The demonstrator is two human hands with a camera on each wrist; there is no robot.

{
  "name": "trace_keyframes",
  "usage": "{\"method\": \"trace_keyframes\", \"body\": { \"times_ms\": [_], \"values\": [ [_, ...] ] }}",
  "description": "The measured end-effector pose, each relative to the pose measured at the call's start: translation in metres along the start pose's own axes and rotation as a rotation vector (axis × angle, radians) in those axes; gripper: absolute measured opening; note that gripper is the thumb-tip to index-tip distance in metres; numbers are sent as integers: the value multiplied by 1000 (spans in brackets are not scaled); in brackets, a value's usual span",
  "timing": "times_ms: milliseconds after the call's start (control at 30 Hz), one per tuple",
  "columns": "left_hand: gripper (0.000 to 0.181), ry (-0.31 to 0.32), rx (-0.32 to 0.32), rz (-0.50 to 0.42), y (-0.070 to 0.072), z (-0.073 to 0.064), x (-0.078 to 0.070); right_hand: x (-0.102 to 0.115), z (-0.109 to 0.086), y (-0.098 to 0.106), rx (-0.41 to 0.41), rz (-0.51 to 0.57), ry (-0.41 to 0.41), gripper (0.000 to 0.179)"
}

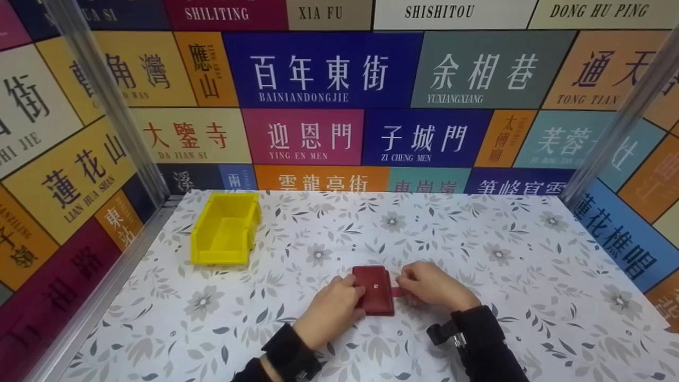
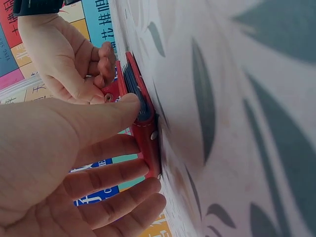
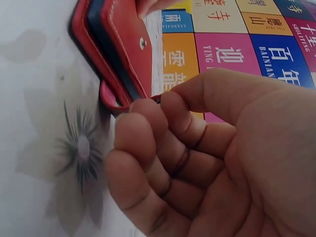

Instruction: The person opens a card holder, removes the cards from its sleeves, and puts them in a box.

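A small red card wallet lies flat on the table, its cover folded over and a round metal snap showing on top. My left hand holds it at its left side. In the left wrist view the thumb rests against the wallet's edge, beside the dark inner sleeves. From the wallet's right side sticks out a short strap with a snap. My right hand pinches the strap's end between thumb and index finger, the other fingers curled in, as the right wrist view shows.
A yellow open-front plastic bin stands at the back left of the table. The table bears a white cloth with grey flowers and leaves. Behind and at both sides rise walls of colourful lettered panels, with clear posts at the corners.
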State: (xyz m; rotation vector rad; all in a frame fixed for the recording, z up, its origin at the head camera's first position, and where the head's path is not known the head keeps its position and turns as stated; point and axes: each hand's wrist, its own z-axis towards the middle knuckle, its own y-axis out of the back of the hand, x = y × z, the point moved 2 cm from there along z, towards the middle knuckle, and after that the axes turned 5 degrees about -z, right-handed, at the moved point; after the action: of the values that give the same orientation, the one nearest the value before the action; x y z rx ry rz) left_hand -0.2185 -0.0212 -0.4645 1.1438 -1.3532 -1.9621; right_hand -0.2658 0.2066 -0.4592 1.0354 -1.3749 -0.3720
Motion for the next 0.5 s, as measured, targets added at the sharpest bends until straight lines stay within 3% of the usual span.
{"method": "trace_keyframes", "body": {
  "times_ms": [500],
  "values": [
    [37, 12, 10, -2, 0, 0, -2, -22, -9, 10, 31, -106, -126, 31]
  ]
}}
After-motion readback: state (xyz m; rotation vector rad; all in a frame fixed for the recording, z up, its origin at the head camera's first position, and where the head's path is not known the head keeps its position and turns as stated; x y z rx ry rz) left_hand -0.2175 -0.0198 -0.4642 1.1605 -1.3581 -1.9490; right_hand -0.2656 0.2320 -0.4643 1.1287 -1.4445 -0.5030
